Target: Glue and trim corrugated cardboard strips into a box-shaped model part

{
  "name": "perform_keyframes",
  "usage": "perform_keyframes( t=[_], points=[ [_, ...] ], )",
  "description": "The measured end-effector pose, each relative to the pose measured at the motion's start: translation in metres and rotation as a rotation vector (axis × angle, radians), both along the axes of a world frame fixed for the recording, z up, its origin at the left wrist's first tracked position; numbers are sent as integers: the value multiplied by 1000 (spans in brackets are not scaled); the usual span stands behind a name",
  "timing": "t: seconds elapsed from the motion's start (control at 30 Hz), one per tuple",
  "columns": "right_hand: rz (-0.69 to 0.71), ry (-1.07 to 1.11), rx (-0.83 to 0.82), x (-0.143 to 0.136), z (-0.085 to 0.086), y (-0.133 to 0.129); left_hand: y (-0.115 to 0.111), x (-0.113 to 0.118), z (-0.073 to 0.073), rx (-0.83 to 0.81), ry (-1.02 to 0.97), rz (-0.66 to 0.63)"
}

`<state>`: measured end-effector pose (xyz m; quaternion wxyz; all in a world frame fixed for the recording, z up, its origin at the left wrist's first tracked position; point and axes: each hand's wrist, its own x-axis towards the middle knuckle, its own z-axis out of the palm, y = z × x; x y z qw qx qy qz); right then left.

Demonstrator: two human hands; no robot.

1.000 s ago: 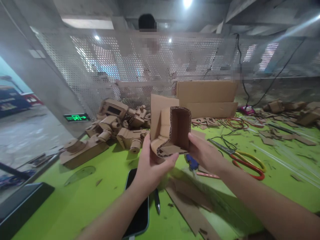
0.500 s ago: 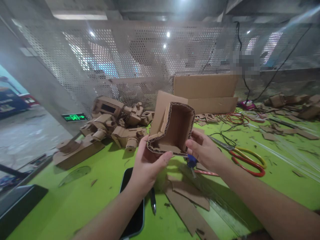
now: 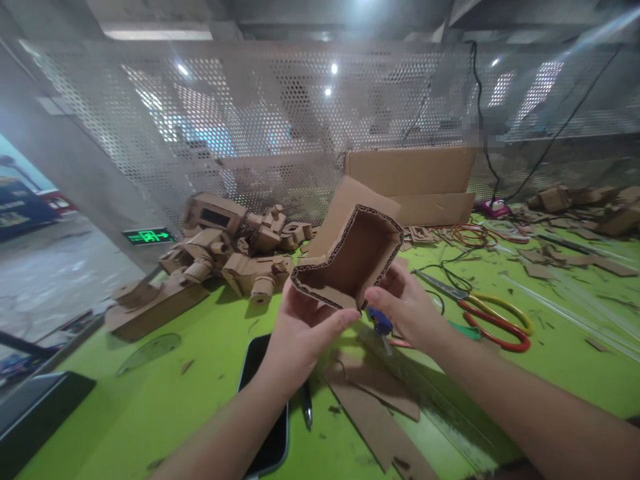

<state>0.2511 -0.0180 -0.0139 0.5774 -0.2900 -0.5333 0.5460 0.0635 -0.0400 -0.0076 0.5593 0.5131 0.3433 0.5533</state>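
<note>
Between both hands, above the green table, I hold an L-shaped hollow cardboard box, tilted, with its open side facing me. A flat cardboard panel forms its back and sticks up past the wall. My left hand grips the lower left, thumb along the bottom edge and fingers hidden underneath. My right hand holds the lower right corner, thumb at the rim and fingers behind. Below the box, near my right hand, lies a blue-bodied tool, perhaps a glue gun, partly hidden.
Scissors with red and yellow handles lie to the right. A phone, a pen, cardboard strips and a clear ruler lie in front. Several cardboard models stand at the left; a cardboard sheet leans behind.
The cardboard box has turned clockwise in my hands, its top leaning further right. Both hands keep their hold, with small shifts. A green item now shows beside my right wrist.
</note>
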Motion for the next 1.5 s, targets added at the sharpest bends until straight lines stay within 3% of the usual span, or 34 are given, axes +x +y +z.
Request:
perform_keyframes(
  t=[0.13,0.3,0.53,0.7,0.77,1.0,1.3,1.5],
  points=[
    [-68,-45,15,-4,-2,-5,-2,2,6,-55,35,-97],
    [-75,-126,25,-4,-2,-8,-1,2,-2,-89,52,-166],
    [-41,-246,140,4,-3,-4,4,-6,2,-248,-133,-225],
    [-314,-286,247,18,4,7,8,-11,7,-335,-191,-201],
    [-346,-282,288,25,7,13,9,-12,7,-352,-210,-204],
    [-194,-230,405,38,15,22,9,-13,9,-353,-247,-243],
    [4,62,246,40,4,31,6,-10,12,-392,-254,-280],
    [27,170,122,35,5,24,3,-10,14,-395,-283,-367]
  ],
)
